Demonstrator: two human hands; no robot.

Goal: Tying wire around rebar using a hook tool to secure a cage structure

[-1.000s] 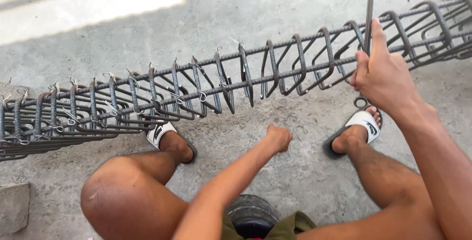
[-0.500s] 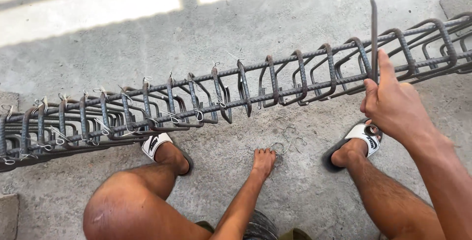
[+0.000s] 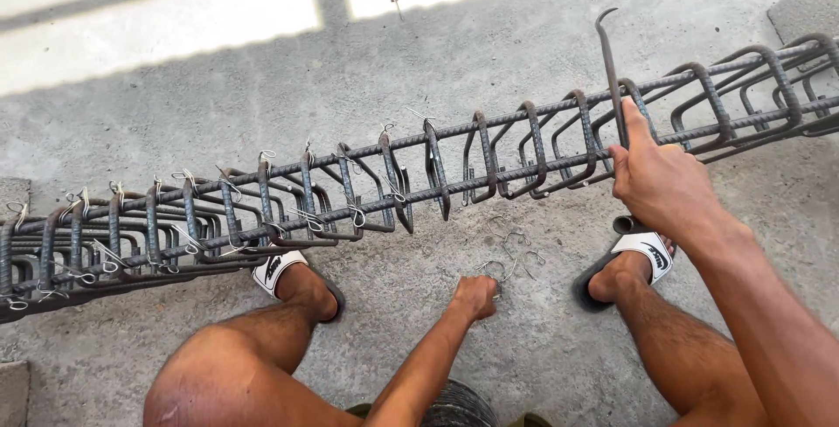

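Left hand point(image 3: 476, 294) is clenched on loose tie wires point(image 3: 511, 252) on the concrete floor point(image 3: 524, 340) below the rebar cage point(image 3: 419, 178), right hand point(image 3: 657, 184) grasping the hooked tying tool point(image 3: 609, 69) upright against untied stirrups, apparently mid-tying.

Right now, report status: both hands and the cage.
Left hand closed on tie wires lying on the concrete. Right hand grips hooked tool at rebar cage. Nothing blocking.
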